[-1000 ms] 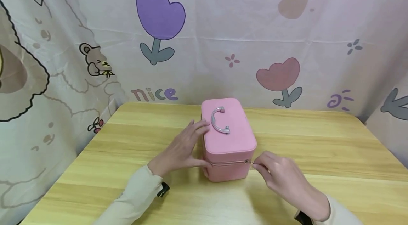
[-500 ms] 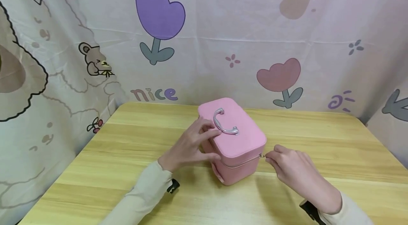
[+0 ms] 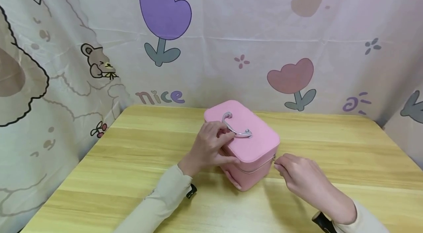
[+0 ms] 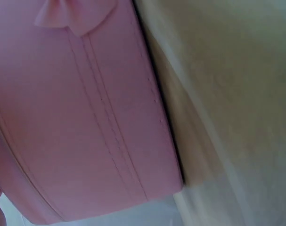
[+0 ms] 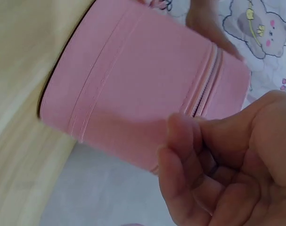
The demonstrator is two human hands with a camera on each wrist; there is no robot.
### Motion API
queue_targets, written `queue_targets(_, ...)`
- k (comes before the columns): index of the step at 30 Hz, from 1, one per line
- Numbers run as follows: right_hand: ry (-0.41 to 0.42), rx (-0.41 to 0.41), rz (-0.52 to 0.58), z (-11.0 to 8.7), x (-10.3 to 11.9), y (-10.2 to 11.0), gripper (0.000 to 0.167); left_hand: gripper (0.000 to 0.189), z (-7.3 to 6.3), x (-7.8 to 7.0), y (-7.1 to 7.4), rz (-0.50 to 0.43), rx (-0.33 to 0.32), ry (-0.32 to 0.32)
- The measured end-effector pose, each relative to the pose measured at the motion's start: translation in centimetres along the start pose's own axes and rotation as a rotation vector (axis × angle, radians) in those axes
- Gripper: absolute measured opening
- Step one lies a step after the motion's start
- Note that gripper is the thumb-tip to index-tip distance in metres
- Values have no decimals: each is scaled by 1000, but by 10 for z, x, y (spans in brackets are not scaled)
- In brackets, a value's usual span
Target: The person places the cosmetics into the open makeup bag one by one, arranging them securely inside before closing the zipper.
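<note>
A pink cosmetic case (image 3: 242,130) with a silver handle (image 3: 236,126) on its lid stands angled on the wooden table. My left hand (image 3: 209,148) holds it from the left, fingers bent over the lid's edge by the handle and thumb at the near corner. At the right corner, the thumb and forefinger of my right hand (image 3: 305,178) pinch the small metal zipper pull (image 3: 274,158). The right wrist view shows the zipper (image 5: 206,84) running to those fingertips, which mostly cover the pull. A pink bow (image 4: 77,14) sits on the side nearest the left wrist.
Pale wood tabletop (image 3: 138,145) surrounds the case. Behind it hangs a printed cloth (image 3: 231,24) with tulips and bears, which also covers the left side. Dark wrist straps (image 3: 322,222) show at both cuffs.
The case has turned, its near end swinging to the right. My left hand has followed it rightward and farther over the lid. My right hand has shifted right, still pinching the zipper pull.
</note>
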State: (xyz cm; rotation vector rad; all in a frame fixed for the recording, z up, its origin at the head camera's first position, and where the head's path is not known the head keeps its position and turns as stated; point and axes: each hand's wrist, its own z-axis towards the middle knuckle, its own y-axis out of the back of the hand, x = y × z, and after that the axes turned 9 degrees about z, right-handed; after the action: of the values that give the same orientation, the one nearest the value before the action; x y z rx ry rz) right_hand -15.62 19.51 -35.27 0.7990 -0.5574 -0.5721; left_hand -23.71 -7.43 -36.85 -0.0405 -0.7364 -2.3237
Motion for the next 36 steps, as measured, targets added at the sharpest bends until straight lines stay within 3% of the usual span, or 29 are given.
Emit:
queue_targets(6,31,7,64,-1,6,-5,25,70,-2,-5,1,-16,36,59)
queue_targets(13,112,-2,126,-2,11,-12,22,67,-1,-5,3,-20,71,78)
queue_targets(17,136,0,154,-2,16,-15,35,63,-1,-5,3,-17,85,82)
queue_targets(24,169,15,193,-1,21,-15,37,63,1,-11,3,14,65,92)
queue_targets(30,161,48,232,-2,20,-13,17,61,2,-21,2,71,73,116)
queue_targets(36,196,60,302,-2,21,-16,31,67,2,-28,1,91,37,152)
